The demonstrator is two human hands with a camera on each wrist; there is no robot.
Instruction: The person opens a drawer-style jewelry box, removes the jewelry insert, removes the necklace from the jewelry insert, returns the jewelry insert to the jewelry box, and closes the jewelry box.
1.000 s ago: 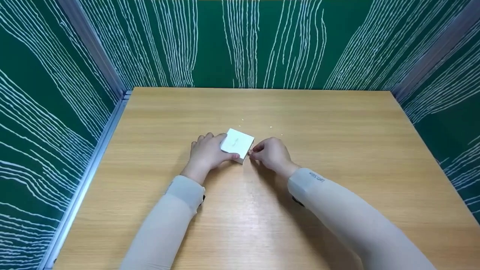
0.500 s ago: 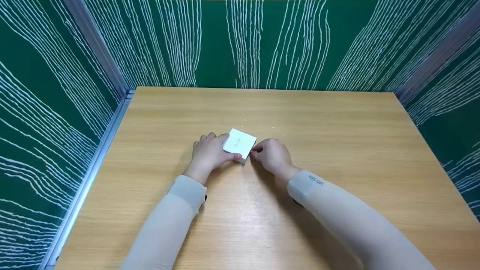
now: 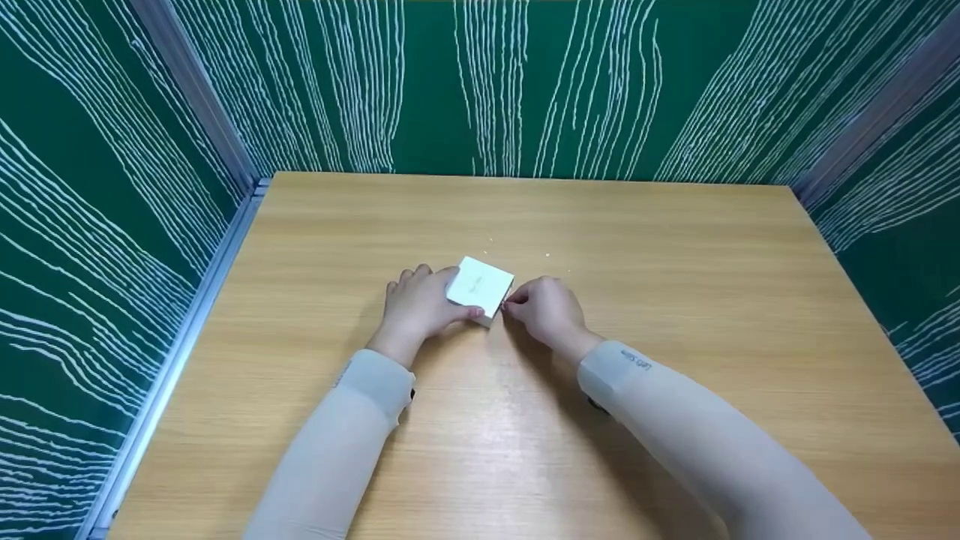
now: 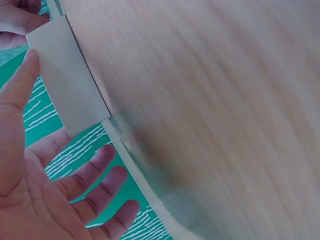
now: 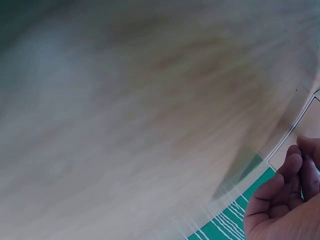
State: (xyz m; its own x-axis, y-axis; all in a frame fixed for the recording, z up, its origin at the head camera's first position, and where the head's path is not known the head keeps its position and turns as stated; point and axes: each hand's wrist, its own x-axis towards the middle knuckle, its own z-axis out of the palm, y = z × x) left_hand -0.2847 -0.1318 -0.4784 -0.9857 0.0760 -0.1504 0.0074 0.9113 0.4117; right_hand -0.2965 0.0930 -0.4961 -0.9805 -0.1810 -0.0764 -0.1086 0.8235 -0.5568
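Observation:
A small white box [image 3: 480,289] with faint printing on top stands near the middle of the wooden table. My left hand [image 3: 421,304] holds it from the left, thumb at the near side and index finger at the far side. In the left wrist view the other fingers [image 4: 100,195] are spread off the box. Close against the box's right side is my right hand [image 3: 551,307], thumb and index fingertips pinched together on a tiny pale piece, too small to tell its kind. The right wrist view shows the box's side [image 5: 311,122] with a dark outline.
Several tiny pale bits [image 3: 547,255] lie scattered on the wooden table [image 3: 675,262] beyond the box. Green walls [image 3: 427,90] with white wavy lines enclose the far edge and both sides. A metal rail [image 3: 180,341] runs along the left edge.
The box and both hands hold nearly the same place. The head view has shifted slightly, and the right fingertips stay at the box's right side.

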